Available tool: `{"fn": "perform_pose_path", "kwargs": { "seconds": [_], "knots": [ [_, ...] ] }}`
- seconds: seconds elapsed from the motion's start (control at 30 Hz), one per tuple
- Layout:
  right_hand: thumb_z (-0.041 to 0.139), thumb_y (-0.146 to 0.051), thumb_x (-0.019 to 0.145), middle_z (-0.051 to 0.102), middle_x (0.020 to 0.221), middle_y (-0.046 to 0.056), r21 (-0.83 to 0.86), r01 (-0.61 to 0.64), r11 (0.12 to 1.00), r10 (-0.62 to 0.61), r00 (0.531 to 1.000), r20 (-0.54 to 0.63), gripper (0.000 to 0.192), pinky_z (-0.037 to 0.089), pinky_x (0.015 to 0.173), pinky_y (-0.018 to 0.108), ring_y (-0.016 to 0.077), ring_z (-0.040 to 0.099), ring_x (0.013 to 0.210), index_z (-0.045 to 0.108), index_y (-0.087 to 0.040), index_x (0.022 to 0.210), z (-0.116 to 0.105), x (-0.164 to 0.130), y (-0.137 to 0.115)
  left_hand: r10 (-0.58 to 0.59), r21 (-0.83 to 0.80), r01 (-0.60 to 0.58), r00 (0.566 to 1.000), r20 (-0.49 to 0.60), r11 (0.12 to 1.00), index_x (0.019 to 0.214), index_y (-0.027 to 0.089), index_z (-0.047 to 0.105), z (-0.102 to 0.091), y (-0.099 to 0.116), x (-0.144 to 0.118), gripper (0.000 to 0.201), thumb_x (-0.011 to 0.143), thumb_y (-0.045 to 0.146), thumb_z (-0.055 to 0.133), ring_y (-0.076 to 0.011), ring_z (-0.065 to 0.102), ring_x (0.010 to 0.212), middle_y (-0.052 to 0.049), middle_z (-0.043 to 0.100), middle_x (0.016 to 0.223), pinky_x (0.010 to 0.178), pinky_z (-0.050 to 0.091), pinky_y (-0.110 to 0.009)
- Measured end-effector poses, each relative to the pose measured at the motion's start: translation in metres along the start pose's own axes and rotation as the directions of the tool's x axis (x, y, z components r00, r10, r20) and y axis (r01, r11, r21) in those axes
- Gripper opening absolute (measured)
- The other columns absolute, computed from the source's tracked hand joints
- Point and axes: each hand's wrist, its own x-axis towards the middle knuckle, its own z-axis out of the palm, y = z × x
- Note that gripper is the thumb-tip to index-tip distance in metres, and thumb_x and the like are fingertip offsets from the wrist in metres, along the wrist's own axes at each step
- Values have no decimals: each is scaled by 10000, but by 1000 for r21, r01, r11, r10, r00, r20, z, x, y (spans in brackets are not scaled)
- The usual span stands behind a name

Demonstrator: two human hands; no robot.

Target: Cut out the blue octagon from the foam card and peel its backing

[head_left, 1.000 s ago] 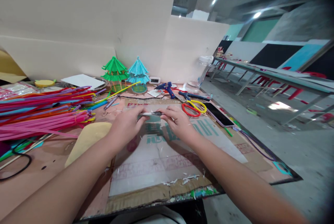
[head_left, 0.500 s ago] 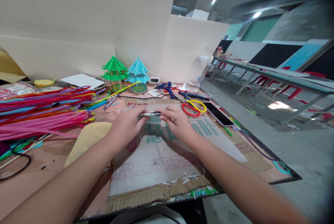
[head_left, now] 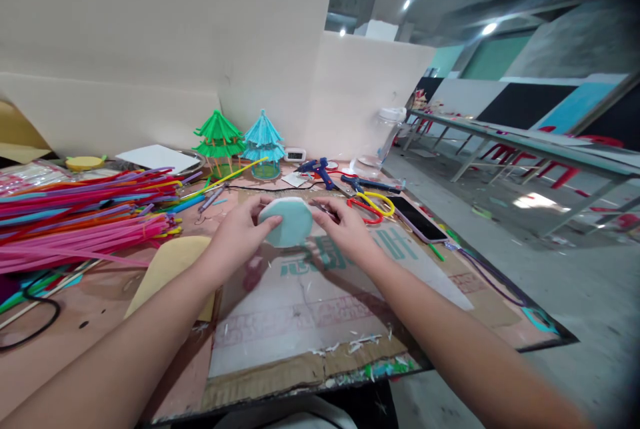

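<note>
Craft surface [head_left: 100, 309], both hands on a pale teal disc.
Items, lg to sm: cardboard mat [head_left: 300, 322] w/ clear sheet, near centre; pile of coloured straws [head_left: 75, 215], far left; green paper pagoda [head_left: 219, 139] & blue paper pagoda [head_left: 264, 142], far centre; phone [head_left: 418, 219], right; red/yellow scissors [head_left: 367, 205], just left of phone; blue glue gun [head_left: 320, 171], far. Pale teal disc [head_left: 286, 221], held above mat, flat face twd camera: left hand [head_left: 239, 235] grips left rim, right hand [head_left: 344, 229] grips right rim.
</note>
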Motion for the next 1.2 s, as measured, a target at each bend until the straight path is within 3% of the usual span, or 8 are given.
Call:
{"fn": "perform_pose_path", "kwargs": {
  "seconds": [0.17,0.33,0.53,0.63,0.73,0.93,1.2],
  "knots": [
    [590,-400,796,512,631,-18,46,-83,995,79,993,87,247,358,564,246,131,455,616,649,-170,730,-1,2,-3,-86,-191,88,996,20,978,1058,161,597,-1,-1,3,412,766,439,681,-206,677,773,-56,728,905,657,520,-299],
    [580,-379,798,408,593,-36,40,-67,997,63,993,99,250,284,533,236,109,365,582,591,-168,664,-4,2,-3,-27,-157,24,1000,-16,987,1028,152,681,-4,-1,4,441,843,539,577,-226,669,903,-95,737,1012,749,520,-305],
    [581,-379,821,542,650,-13,-13,-32,999,33,994,107,235,367,577,256,136,480,613,661,-162,782,-1,0,-1,-68,-64,70,997,34,995,1013,175,707,-4,-1,1,353,816,458,633,-196,660,711,-43,742,866,606,489,-275],
    [554,-379,876,668,918,50,-67,125,990,-121,991,63,278,456,732,310,190,591,817,668,-183,1037,-2,-2,1,-43,-24,44,999,18,999,986,170,707,-3,0,-1,300,820,406,625,-177,638,682,-26,732,836,589,464,-256],
    [447,-360,968,646,1093,90,-209,319,924,-317,947,44,324,443,892,374,221,575,1021,625,-219,1199,-6,-3,3,-6,37,6,1000,-6,999,975,174,709,-2,3,-1,260,830,362,605,-179,630,696,-19,730,828,601,454,-254],
    [444,-414,975,620,950,88,-402,396,825,-392,915,97,350,443,845,379,242,558,949,648,-229,1191,-11,-3,1,120,197,-116,993,-11,974,964,197,718,-1,9,-4,201,835,281,589,-203,647,793,-31,745,897,715,481,-279],
    [400,-438,985,608,871,79,-417,411,811,-393,910,133,384,428,765,355,231,545,868,671,-224,1154,-7,-4,1,147,259,-146,989,13,955,960,204,710,0,9,-5,198,853,274,560,-209,641,836,-35,738,919,767,472,-298]
  ]
}}
